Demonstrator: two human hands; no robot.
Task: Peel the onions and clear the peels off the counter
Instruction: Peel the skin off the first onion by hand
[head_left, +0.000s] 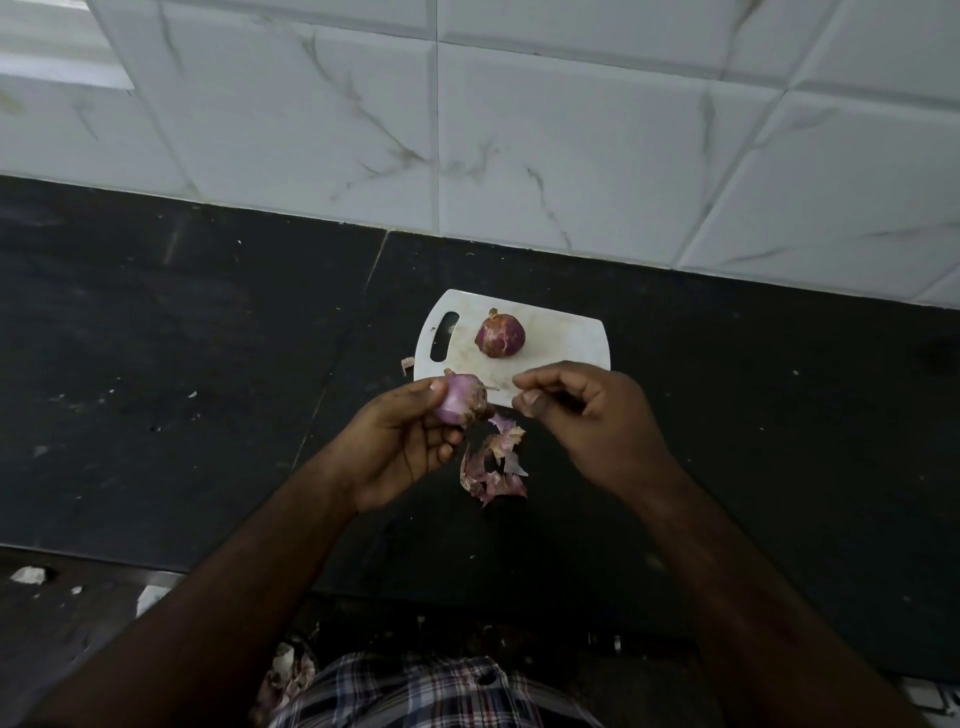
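- Far left there's not much going on – just the dark counter (182, 338) and one small scrap of peel (407, 364) poking out beside the left edge of the white cutting board (561, 338).
- The left hand (402, 441) holds the half-peeled onion (460, 397) just over the board's near edge, fingers curled around it and thumb pressed on top. Pale purple flesh shows on its left side, while the right side looks to have dry skin clinging on.
- Middle: a second onion (500, 334) sits on the board, and I can't tell for sure whether it's fully peeled.
- Below the hands, a pile of peels (493, 462) lies on the counter.
- The right hand (582, 410) has thumb and forefinger pressed together at the thin dry tip sticking out of the held onion – looks like a pinch, though it's too small to be sure.
- So I'd say we're mid-peel on this onion. The next move calls for a firm pull away from the bulb to strip that skin.
- Count: two onions, one board, one peel pile plus one stray scrap. Clearing hasn't started.
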